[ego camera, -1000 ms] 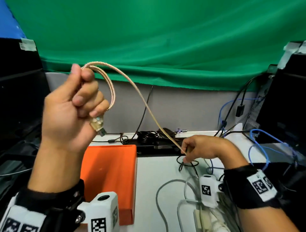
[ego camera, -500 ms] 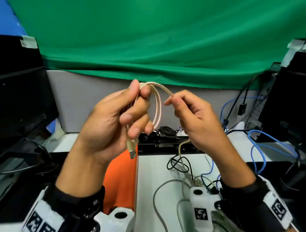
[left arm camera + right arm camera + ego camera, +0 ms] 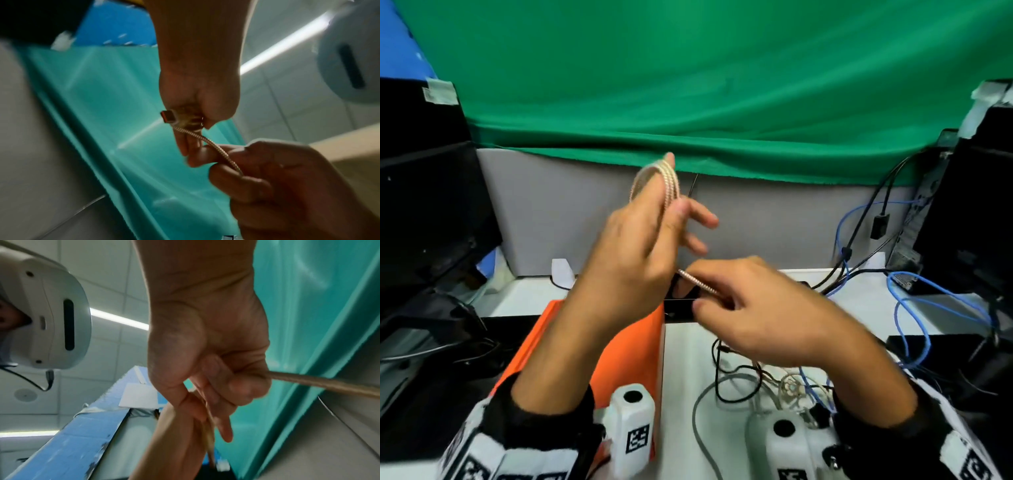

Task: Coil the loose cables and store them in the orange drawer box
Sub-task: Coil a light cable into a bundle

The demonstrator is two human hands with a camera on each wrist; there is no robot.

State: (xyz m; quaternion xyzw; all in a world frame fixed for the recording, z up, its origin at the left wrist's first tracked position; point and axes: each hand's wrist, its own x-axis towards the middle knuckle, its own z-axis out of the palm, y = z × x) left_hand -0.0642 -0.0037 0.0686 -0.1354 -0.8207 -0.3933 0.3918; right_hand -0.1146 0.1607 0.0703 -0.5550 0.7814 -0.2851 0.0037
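Observation:
A braided gold cable is looped in several turns over my raised left hand, which grips the loops; its USB plug sticks out under that hand. My right hand is lower and to the right, pinching the free length of the cable close to the left hand. In the right wrist view the cable runs out of the curled fingers. The orange drawer box lies on the desk below my left forearm, partly hidden by it.
Loose black, grey and blue cables lie tangled on the white desk under my right hand. A black power strip sits behind the box. Dark monitors stand at both sides, blue network cables at right.
My right hand has dropped from the top of the loop down below the left hand, laying another turn of cable. The left hand has stayed raised, with more loops over it.

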